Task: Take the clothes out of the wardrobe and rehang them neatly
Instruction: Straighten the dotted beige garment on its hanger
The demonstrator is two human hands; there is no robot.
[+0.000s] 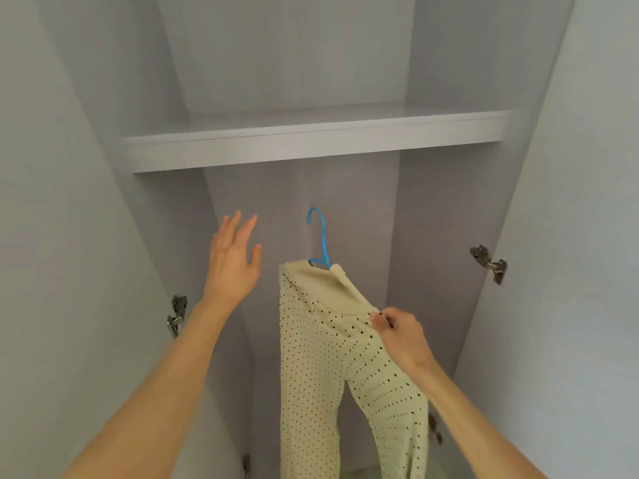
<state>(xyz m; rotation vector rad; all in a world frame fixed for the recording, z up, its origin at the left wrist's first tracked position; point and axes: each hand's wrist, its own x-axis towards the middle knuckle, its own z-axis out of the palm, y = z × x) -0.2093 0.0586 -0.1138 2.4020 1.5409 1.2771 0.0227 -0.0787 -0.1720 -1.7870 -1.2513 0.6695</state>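
A cream garment with dark dots (pixel 328 357) hangs from a blue hanger (pixel 321 240), held up inside the open wardrobe. The hanger's hook points up below the shelf and touches no rail that I can see. My right hand (pixel 397 335) pinches the garment's upper right edge at the waistband. My left hand (pixel 235 261) is raised to the left of the hanger with fingers spread, holding nothing.
A pale shelf (pixel 311 146) crosses the wardrobe above the hanger. Both doors stand open, with metal hinges at the left (pixel 177 314) and right (pixel 489 262). No rail shows in view.
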